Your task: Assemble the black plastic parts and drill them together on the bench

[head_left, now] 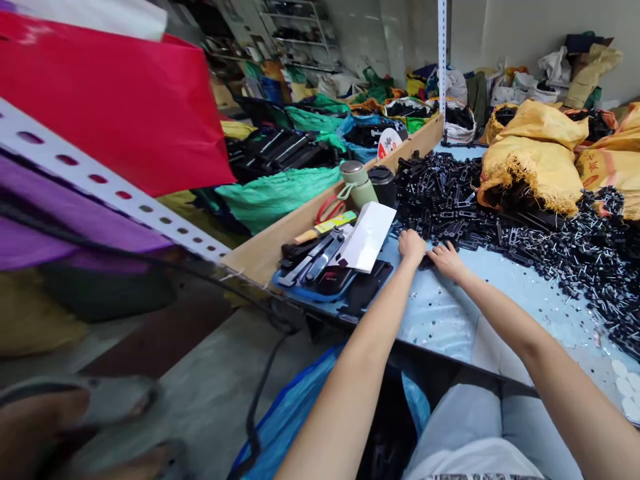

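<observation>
My left hand point(413, 246) is closed at the near edge of a large heap of black plastic parts point(440, 193); whatever its fingers hold is hidden. Close to its right, my right hand point(447, 261) has its fingers bent together over a small black part point(427, 263) that shows between the two hands. Both hands rest low over the light blue tabletop point(440, 320). The heap's parts look like short slotted pieces, with many small metal pins point(575, 260) mixed in farther right.
Left of my hands, a blue tray point(287, 288) holds tools and a white paper point(367, 237). A green flask point(357, 183) and a black cup point(383, 185) stand by the wooden side board point(265, 250). Yellow sacks point(533, 163) lie behind. Another person's foot point(75, 407) shows lower left.
</observation>
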The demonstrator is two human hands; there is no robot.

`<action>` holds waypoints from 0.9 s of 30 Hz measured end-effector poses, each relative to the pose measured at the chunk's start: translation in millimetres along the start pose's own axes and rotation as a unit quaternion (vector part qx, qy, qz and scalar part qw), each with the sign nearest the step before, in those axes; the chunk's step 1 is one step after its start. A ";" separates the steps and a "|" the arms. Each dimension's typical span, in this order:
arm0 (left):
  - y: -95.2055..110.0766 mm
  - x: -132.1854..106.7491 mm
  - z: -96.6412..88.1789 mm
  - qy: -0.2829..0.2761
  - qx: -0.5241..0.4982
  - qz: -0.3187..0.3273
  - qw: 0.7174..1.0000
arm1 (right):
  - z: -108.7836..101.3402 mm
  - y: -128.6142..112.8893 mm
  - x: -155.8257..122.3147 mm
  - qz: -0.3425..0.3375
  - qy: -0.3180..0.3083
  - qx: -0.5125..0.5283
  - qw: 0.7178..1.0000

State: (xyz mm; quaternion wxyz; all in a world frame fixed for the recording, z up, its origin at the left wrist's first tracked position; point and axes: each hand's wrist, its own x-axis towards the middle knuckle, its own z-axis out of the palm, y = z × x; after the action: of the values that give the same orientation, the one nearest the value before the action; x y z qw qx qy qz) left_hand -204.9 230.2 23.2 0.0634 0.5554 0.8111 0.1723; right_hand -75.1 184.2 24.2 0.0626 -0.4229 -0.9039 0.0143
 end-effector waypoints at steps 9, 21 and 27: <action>0.7 35.2 7.0 -0.034 0.019 -0.025 0.999 | -36.3 62.2 -62.3 0.185 0.068 0.437 0.877; 23.9 -77.2 -19.0 0.188 -0.304 0.176 0.917 | -34.5 75.8 -208.0 0.236 0.150 0.538 0.795; 48.4 -164.8 -13.0 -0.041 -0.466 0.152 0.871 | -17.2 40.9 -276.0 0.152 0.074 0.188 0.968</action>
State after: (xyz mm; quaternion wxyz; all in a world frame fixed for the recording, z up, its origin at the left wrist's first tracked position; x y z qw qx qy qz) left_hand -104.3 91.1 37.7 0.3207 0.5843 0.5393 0.5147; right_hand 133.4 -1.6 10.2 0.2044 -0.5360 -0.8029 0.1620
